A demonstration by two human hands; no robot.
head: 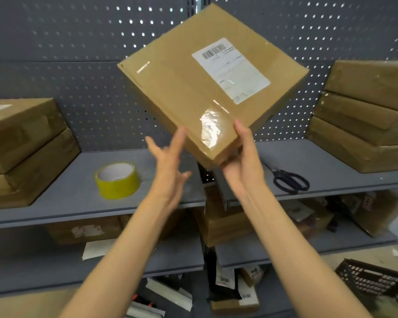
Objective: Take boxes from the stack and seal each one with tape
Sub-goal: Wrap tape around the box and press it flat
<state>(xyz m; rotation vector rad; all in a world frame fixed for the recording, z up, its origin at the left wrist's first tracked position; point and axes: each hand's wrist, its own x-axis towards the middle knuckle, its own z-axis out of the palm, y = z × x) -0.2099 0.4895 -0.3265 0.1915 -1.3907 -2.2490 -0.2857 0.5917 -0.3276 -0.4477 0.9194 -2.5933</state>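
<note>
the box [207,86] hangs in the upper middle of the frame, tilted on one corner in front of the grey pegboard, with its white label [231,70] facing the camera and clear tape already shining along its seam. only the right hand [241,161] has it, thumb on the near face and fingers curled under the lowest corner. the left hand [170,166] is spread open just beside the box's lower left edge, fingers straight, holding nothing; whether a fingertip brushes the cardboard cannot be told through the blur. the main risk, as i judge it, is that a one-corner grip on a wide, flat box lets the weight pivot about the thumb, so the far corner could swing down and the box slip out onto the shelf [78,191], or knock the yellow tape roll [117,180] at centre left or the scissors [290,180] at centre right. glossy tape under the thumb may make that grip slicker. a late catch by the open hand could also push the box away. setting it down carelessly could topple the stack of boxes [363,115] at the right edge or the pile [25,145] at the left edge.
</note>
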